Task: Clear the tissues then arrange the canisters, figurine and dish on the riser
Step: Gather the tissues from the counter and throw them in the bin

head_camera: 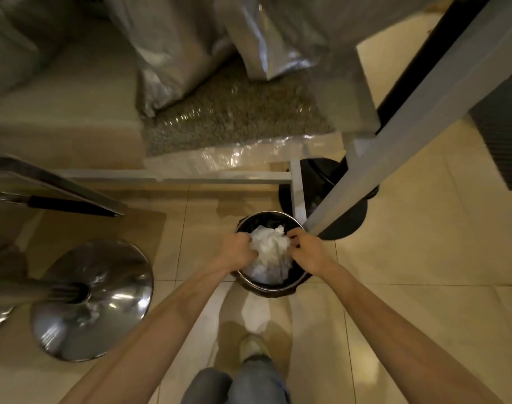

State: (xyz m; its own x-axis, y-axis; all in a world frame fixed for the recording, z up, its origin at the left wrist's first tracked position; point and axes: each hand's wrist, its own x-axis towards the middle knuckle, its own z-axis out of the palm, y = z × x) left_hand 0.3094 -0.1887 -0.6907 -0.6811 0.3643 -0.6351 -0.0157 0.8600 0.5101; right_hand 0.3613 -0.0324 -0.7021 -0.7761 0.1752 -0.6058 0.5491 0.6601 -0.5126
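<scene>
From your head camera, both your hands are down at the small round bin (266, 288) on the tiled floor (409, 258) — left hand (238, 249) and right hand (308, 250) each clamped on the wad of white tissues (268, 252), which sits in the bin's mouth.

Glossy beige tiled floor (409, 258). Standing on it: a round metal-rimmed bin (266, 288) near the middle, a chrome stool base (91, 298) well to the left, a grey table leg (394, 150), a shoe (253, 348) near the bottom.
</scene>
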